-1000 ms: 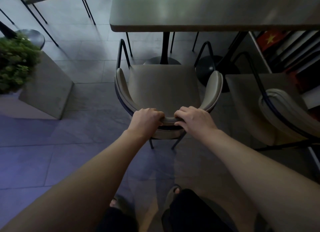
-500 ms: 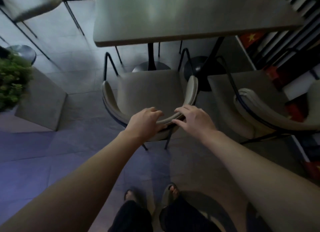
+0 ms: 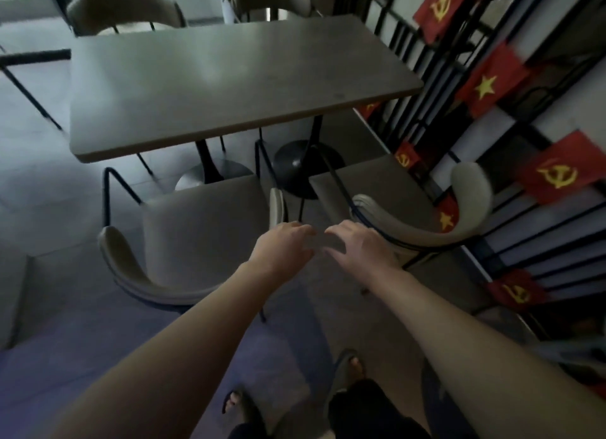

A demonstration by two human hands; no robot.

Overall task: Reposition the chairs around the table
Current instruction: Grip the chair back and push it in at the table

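Standing at frame bottom: sandalled feet (image 3: 352,366) on the tiled floor (image 3: 49,356), both bare forearms reaching forward. Left hand (image 3: 282,246) and right hand (image 3: 357,246) sit side by side, close but apart, in the gap between two chairs. Both hands are loosely spread, fingers curved and pointing forward, gripping nothing; motion blur at the fingertips, so contact with either chair can't be confirmed.

Left chair (image 3: 203,228): beige seat, curved beige backrest toward the camera, black tube frame. Seat front faces the desk (image 3: 229,84), roughly square-on to the near long edge, standing just clear of it.

Right chair (image 3: 410,209): same type, just beside the first, rotated so its open side points up-left toward the desk's near right corner. Backrest wraps around on the right, close to the black rail (image 3: 511,241).

Desk: grey rectangular top, long axis left-right with a slight tilt up to the right, on two black pedestal bases (image 3: 305,166). Top is bare.

Far side: two more beige chairs (image 3: 124,12), backrests showing above the far edge.

Right side: the rail carries small red flags (image 3: 488,84), some with a yellow star, others a yellow hammer and sickle. No readable text, brands or labels anywhere.
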